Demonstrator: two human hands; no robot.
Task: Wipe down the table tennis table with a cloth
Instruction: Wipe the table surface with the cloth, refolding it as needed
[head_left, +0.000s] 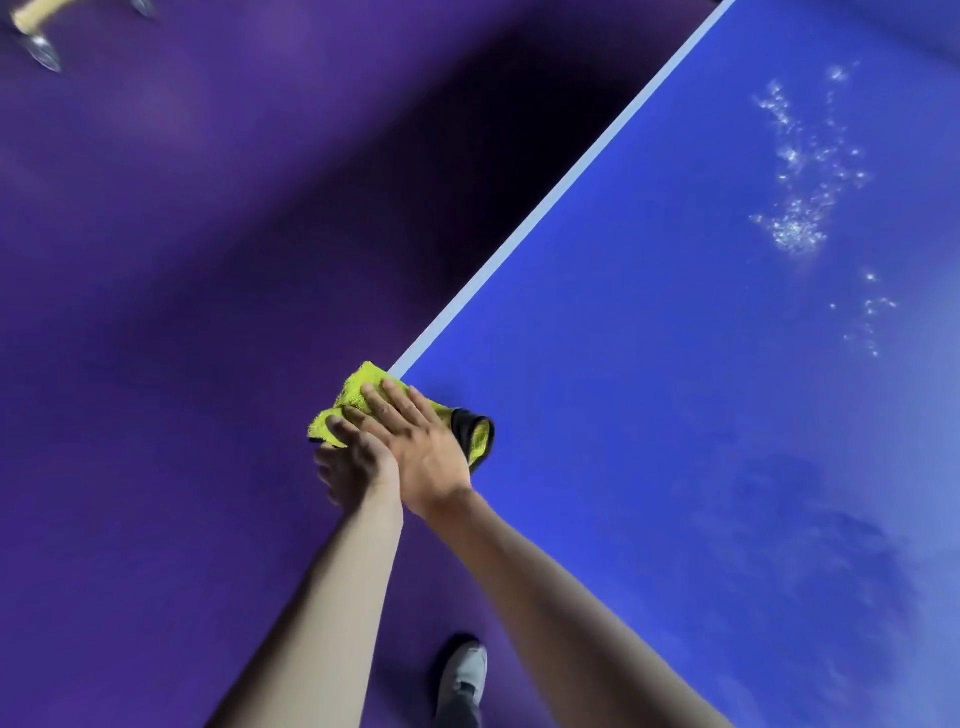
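A blue table tennis table (649, 364) with a white edge line (561, 192) fills the right side. A yellow-green cloth (363, 387) with a dark trim lies bunched at the table's near-left edge, partly hanging over it. My right hand (415, 441) presses flat on the cloth, fingers straight. Just off the table's edge, my left hand (353, 462) is tucked against and partly under the right hand. Its thumb touches the cloth's overhanging part, and its fingers are blurred below the cloth.
Small wet droplets (800, 228) are scattered on the table's far right part. The floor (182, 312) is purple. A grey shoe (465, 675) stands by the table below my arms. Metal-tipped furniture legs (39, 49) show at the top left.
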